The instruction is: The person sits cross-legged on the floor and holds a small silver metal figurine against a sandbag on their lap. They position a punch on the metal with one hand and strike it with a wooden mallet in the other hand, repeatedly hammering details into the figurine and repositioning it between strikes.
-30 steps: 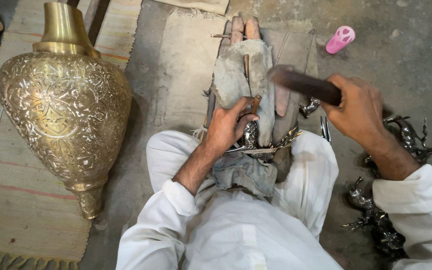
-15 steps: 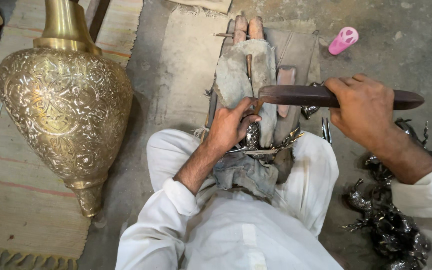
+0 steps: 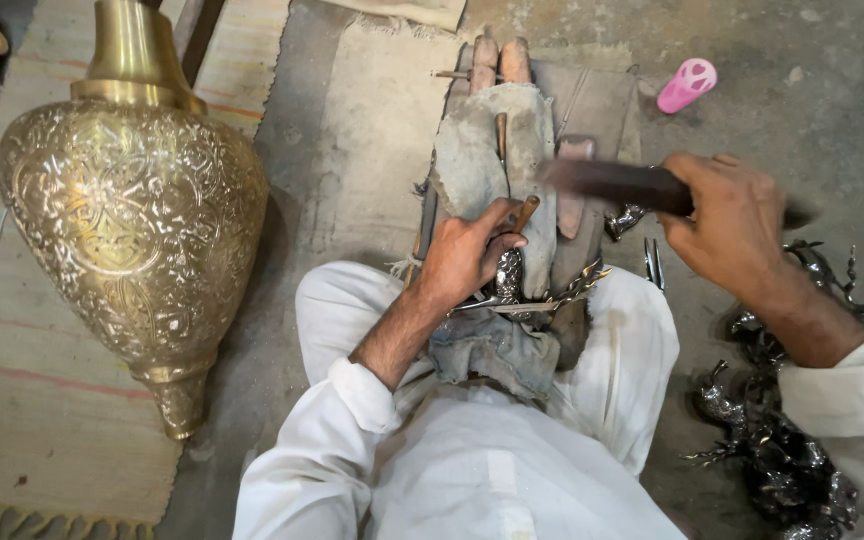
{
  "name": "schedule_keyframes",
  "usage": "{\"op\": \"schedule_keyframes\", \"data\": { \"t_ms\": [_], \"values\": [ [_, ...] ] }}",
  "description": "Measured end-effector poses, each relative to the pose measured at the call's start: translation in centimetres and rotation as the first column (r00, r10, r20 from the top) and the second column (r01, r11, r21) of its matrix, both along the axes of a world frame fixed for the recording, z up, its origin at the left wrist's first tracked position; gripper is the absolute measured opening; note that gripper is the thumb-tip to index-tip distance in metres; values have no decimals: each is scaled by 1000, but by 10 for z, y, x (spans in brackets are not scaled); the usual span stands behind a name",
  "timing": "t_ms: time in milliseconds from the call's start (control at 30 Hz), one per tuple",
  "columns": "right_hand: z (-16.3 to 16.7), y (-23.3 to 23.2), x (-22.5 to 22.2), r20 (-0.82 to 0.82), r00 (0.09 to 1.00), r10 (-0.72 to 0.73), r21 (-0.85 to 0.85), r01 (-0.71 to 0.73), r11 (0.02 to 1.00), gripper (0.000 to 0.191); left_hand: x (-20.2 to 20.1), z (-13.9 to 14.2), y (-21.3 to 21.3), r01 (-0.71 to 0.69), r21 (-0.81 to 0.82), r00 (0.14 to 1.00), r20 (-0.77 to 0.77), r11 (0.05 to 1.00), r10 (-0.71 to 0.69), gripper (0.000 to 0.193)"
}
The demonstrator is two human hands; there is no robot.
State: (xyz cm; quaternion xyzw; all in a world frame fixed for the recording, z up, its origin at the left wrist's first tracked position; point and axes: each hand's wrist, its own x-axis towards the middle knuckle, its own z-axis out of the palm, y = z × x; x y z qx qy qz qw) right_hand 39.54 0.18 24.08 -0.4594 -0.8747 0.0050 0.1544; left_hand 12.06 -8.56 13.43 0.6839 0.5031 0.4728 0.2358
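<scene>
My left hand (image 3: 467,255) grips a thin wooden-handled chisel (image 3: 523,213) and presses it on a small silvery metal piece (image 3: 508,275). That piece rests on a cloth-wrapped wooden block (image 3: 472,160) between my knees. My right hand (image 3: 737,225) holds a dark wooden mallet (image 3: 617,185), blurred with motion, raised just right of the block. I sit in white clothes with a grey cloth (image 3: 492,345) in my lap.
A large engraved brass vessel (image 3: 132,230) lies on a woven mat (image 3: 22,430) at the left. A heap of dark silvery metal figures (image 3: 782,450) sits at the right. A pink plastic bottle (image 3: 687,85) lies on the concrete floor beyond.
The mallet in my right hand swung up and out to the right, then came back toward the block. My left hand stayed on the chisel.
</scene>
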Motion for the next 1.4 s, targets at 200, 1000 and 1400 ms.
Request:
{"op": "schedule_keyframes", "data": {
  "t_ms": [200, 1000, 1400],
  "values": [
    [0, -3, -1, 68, 996, -51, 36, 48, 998, 25, -1, -3, 3, -2, 6, 999, -33, 1000, 2, 38],
    [19, -1, -15, -82, 985, -152, -102, 143, 984, 28, -1, -7, 4, -49, -64, 997, 58, 997, 53, 42],
    [11, 0, -6, 160, 987, 10, -60, 0, 998, 29, 3, -4, -10, -3, 19, 995, 102, 1000, 1, 40]
  ]
}}
